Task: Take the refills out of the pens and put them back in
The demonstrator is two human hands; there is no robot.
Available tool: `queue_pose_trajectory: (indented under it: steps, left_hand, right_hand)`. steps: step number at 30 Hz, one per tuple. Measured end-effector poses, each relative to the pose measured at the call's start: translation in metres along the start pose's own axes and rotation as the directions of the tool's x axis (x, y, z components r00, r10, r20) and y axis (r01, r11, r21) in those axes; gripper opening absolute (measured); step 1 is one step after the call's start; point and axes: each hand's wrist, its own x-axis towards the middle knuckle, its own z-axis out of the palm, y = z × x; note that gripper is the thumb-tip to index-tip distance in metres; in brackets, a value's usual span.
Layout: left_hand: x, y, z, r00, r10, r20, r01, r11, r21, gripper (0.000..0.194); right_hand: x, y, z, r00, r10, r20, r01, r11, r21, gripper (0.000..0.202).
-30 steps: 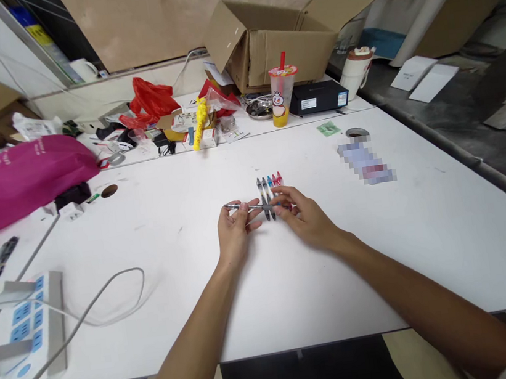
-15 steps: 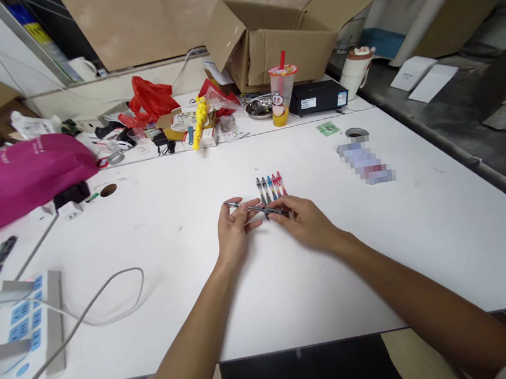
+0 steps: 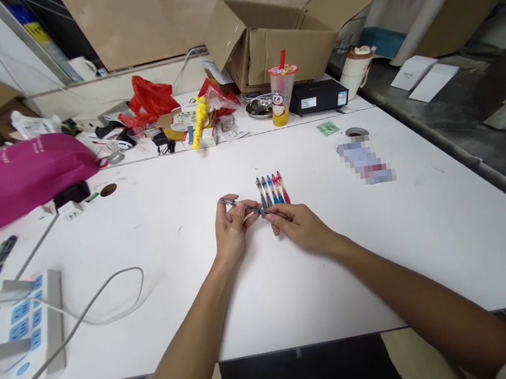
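both hands are holding one pen (image 3: pixel 244 206) between them, a little above the white table (image 3: pixel 382 247), so the work in hand seems to be something done on this pen itself, maybe pulling or twisting its two ends. to do this well, i think each hand should grip near its own end with the fingertips, keep the pen level, and pull straight along its length, not bend it, because a small part could jump out and roll over the table. the left hand (image 3: pixel 230 230) is closed loosely around the left end, with thumb and fingers pinched on the barrel and the tip sticking out to the upper left. the right hand (image 3: pixel 297 224) is curled, and its fingertips pinch the other end of the same pen; the palm looks down. the pen lies almost crosswise between the two hands, tilted slightly with its left end higher in the picture. just behind it, very near the fingers of the right hand, a row of pens (image 3: pixel 272 188) lies side by side on the table, black, blue and red ones, pointing away from the person. a drink cup (image 3: pixel 282 95) and an open cardboard box (image 3: pixel 280 43) stand well apart at the far side.
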Motion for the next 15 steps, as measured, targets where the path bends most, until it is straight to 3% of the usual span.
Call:
queue_pose_trajectory:
  steps: [5, 10, 15]
  left_hand:
    - [0.000, 0.001, -0.002, 1.000, -0.014, 0.006, 0.014, 1.000, 0.017, 0.049]
    - [0.000, 0.002, -0.002, 0.998, -0.007, 0.067, 0.007, 1.000, -0.001, 0.041]
    - [0.002, 0.003, -0.003, 1.000, 0.000, 0.011, 0.000, 1.000, 0.001, 0.071]
  right_hand:
    - [-0.001, -0.004, -0.001, 0.999, 0.035, 0.024, -0.037, 0.996, 0.077, 0.029]
    - [-0.003, -0.010, -0.003, 0.982, 0.082, 0.173, -0.110, 0.980, 0.163, 0.031]
    - [-0.001, -0.010, -0.006, 0.999, -0.014, 0.031, 0.010, 0.994, 0.112, 0.029]
